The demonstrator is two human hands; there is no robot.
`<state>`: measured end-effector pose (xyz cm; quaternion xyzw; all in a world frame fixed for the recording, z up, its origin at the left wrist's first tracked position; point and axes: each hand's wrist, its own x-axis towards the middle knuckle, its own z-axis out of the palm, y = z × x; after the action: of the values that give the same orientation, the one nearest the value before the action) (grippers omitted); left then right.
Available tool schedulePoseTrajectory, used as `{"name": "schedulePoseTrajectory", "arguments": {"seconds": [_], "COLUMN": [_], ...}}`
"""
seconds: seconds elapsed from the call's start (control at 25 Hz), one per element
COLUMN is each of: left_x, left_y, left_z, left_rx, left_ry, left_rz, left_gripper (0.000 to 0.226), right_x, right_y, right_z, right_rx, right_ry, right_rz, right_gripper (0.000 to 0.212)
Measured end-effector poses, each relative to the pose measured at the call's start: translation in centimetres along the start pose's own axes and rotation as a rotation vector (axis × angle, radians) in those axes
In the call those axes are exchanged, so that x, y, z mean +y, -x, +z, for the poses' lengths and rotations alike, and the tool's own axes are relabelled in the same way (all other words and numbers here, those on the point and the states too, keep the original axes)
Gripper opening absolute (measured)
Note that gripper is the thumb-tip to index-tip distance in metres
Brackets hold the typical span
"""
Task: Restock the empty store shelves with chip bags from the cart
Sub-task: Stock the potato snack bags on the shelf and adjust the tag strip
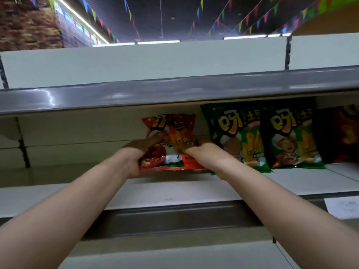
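A red chip bag [171,129] stands upright just above the white shelf [174,189], held between both my hands. My left hand [136,154] grips its lower left side, fingers curled round the front. My right hand [202,152] grips its lower right edge. Just to the right stand two green chip bags [235,136] [291,138], leaning against the shelf back. A dark red bag [342,136] stands at the far right. The cart is out of view.
The grey front rail of an upper shelf [174,92] hangs directly above the bags. The shelf stretch left of the red bag [68,171] holds nothing. A white paper label [343,208] sits on the shelf's front edge at right.
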<state>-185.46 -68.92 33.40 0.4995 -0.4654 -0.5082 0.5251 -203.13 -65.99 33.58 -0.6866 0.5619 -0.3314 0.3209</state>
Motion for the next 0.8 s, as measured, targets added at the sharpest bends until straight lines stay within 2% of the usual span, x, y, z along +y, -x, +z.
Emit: {"name": "schedulePoseTrajectory", "arguments": {"seconds": [0.08,0.16,0.24,0.32,0.48,0.68,0.8], "left_x": [0.2,0.2,0.0,-0.7,-2.2,-1.7,-0.5], "left_y": [-2.7,-4.8,-6.4,-7.9,-10.3,-11.0,-11.3], "left_z": [0.1,0.3,0.5,0.7,0.8,1.3,1.3], "left_rx": [-0.019,-0.058,-0.117,-0.132,-0.135,-0.004,0.000], "left_ry": [-0.024,-0.090,-0.129,-0.172,-0.260,-0.302,-0.114], "left_rz": [0.010,0.017,0.031,0.053,0.085,0.206,0.174], "left_gripper": [0.040,0.051,0.044,0.038,0.050,0.068,0.078], "right_x": [-0.6,-0.9,-0.6,-0.2,1.0,1.7,2.0], "right_y": [-1.4,-3.7,-6.1,-7.6,-8.7,-9.8,-9.7], "right_z": [0.2,0.1,0.0,0.1,1.2,2.7,2.8], "right_rx": [-0.025,0.021,0.069,0.103,0.117,0.104,0.190], "right_ry": [0.133,0.184,0.252,0.292,0.335,0.414,0.397], "right_rz": [0.003,-0.011,-0.013,-0.018,-0.090,-0.078,-0.053], "right_gripper": [0.043,0.033,0.021,0.019,0.020,0.034,0.049]}}
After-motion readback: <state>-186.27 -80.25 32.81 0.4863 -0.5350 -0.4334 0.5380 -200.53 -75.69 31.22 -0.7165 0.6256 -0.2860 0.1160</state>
